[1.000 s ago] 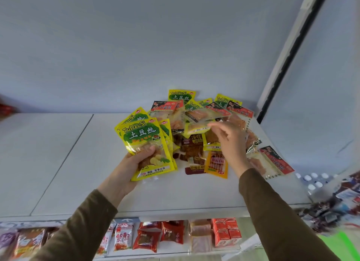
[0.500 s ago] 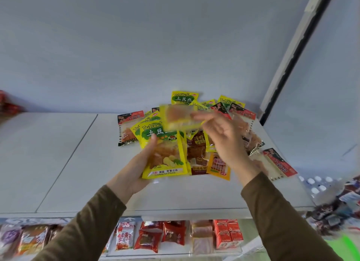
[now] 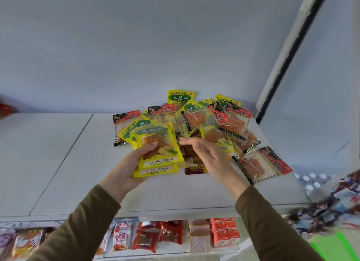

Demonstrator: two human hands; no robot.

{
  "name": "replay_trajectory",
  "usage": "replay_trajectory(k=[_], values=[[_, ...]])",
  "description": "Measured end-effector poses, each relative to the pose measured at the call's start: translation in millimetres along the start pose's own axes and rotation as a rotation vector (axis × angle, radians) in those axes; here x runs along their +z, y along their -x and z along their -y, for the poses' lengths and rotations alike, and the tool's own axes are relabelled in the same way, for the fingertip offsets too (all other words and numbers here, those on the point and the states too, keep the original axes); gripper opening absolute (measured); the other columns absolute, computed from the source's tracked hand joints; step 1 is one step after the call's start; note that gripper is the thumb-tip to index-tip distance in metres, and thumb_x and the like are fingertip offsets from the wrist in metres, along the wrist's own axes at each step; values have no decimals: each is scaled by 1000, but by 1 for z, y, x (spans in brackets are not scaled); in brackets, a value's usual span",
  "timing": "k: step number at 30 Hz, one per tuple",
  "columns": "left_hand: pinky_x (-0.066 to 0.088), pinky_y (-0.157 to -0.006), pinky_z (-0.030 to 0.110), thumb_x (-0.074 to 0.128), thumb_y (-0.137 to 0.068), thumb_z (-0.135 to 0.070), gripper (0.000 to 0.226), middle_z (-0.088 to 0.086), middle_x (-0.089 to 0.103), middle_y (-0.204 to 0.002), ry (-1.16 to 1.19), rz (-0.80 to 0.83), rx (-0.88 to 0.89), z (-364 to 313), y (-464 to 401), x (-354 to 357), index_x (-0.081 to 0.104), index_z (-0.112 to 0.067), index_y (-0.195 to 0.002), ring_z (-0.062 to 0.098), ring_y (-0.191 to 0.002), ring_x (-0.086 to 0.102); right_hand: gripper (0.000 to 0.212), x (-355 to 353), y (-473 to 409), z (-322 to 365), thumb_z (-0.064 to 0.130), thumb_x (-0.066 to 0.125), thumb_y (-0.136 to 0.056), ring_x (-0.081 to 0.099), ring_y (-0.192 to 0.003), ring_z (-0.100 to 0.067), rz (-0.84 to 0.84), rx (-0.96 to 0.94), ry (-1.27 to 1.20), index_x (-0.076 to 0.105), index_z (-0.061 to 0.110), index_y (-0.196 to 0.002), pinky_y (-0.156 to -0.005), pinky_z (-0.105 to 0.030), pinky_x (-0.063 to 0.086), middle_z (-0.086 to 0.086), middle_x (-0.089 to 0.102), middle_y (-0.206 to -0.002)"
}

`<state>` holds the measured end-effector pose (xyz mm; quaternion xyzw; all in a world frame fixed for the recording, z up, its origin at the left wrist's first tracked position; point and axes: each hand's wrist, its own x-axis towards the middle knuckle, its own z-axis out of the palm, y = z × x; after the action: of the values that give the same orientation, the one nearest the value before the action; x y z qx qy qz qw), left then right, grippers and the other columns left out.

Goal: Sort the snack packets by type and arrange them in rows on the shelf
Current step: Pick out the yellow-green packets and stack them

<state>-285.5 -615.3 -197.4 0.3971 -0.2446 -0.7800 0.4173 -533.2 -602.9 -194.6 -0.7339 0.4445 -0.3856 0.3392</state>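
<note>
A fanned stack of yellow packets [image 3: 158, 149] with green labels sits gripped in the left hand's fingers [image 3: 150, 146], tilted up off the shelf [image 3: 58, 163]. Beyond the right hand's straight fingers [image 3: 187, 142] lies a loose overlapping pile of packets [image 3: 210, 122]: yellow ones, clear ones with red-and-black headers, and a dark red one beneath those fingers.
</note>
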Motion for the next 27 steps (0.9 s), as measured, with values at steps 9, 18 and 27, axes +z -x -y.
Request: replay_trajectory(k=[9, 18, 27], values=[[63, -68, 42, 79, -79, -24, 42, 22, 74, -116, -24, -21, -8, 4, -1, 5, 72, -7, -117, 33, -87, 77, 105, -26, 2, -54, 85, 47, -75, 29, -145, -26, -222, 342, 758, 33, 19, -155, -116, -44, 31, -1, 35, -159], [64, -68, 41, 79, -77, -26, 49, 20, 74, -116, -67, -41, -4, 7, 0, 10, 68, -8, -122, 32, -87, 77, 71, -15, -8, -68, 68, 49, -90, 42, -129, -32, -363, 304, 830, 50, 28, -147, -101, -41, 43, 2, 45, -155], [65, -74, 41, 78, -79, -27, 52, 19, 74, -118, -99, -36, 9, 9, 0, 13, 67, -9, -127, 31, -92, 77, 22, -25, -6, -1, 52, 60, -94, 66, -89, -7, -640, 67, 159, 75, 40, -106, -75, -39, 54, 14, 73, -95]])
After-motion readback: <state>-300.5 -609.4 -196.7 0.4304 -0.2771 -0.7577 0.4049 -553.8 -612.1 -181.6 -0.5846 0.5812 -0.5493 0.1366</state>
